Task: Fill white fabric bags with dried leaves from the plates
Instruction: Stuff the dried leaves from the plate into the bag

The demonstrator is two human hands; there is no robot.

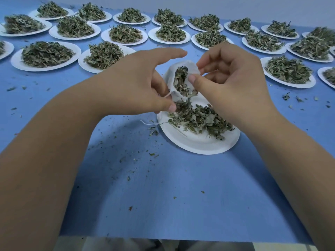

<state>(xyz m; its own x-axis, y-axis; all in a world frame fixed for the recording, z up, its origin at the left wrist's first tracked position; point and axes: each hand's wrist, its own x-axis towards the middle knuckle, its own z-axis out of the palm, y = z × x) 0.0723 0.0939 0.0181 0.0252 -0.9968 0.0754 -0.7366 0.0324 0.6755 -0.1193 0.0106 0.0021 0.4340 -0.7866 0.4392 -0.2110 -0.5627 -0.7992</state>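
A small white fabric bag (172, 82) is held up over a white plate (195, 144) at the table's middle. Its mouth faces me and dried leaves show inside. My left hand (137, 84) grips the bag's left side near its drawstring (148, 122), which trails down onto the table. My right hand (233, 84) is at the bag's right rim, thumb pressed on the leaves at the mouth. A loose pile of dried leaves (199, 120) lies on the plate right below the bag.
Several white plates heaped with dried leaves, such as one (45, 57) at the left and one (288, 73) at the right, stand in rows across the far half of the blue table (163, 196). Leaf crumbs are scattered on the cloth. The table's near edge runs along the bottom.
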